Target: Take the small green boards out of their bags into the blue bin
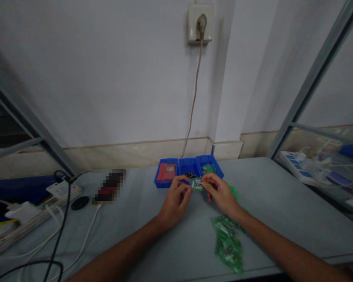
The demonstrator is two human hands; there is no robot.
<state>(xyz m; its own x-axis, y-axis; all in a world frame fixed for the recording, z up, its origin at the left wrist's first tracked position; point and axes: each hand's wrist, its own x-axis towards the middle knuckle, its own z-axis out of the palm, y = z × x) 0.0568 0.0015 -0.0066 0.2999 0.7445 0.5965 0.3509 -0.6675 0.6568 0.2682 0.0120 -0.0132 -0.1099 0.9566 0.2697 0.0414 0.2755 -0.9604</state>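
Observation:
Between both hands, a small clear plastic bag [197, 184] with little metal parts inside is held just in front of the blue bins. My left hand [176, 199] pinches its left edge, and the fingers of my right hand [219, 192] are closed on its right side. Of the three blue bins [166, 184], the left one holds a red packet [166, 171]. Dark small parts [190, 175] lie in the middle one, and a green bag [208, 168] is in the right one. Green plastic bags [228, 243] of metal pieces rest near my right forearm.
On the left lie a phone [110, 187] with a white cable, a round black disc [80, 203] and a power strip [32, 219] with plugs. Another power strip [300, 168] sits at right, beyond a metal frame post [282, 135]. A plugged cord [195, 86] hangs down the wall.

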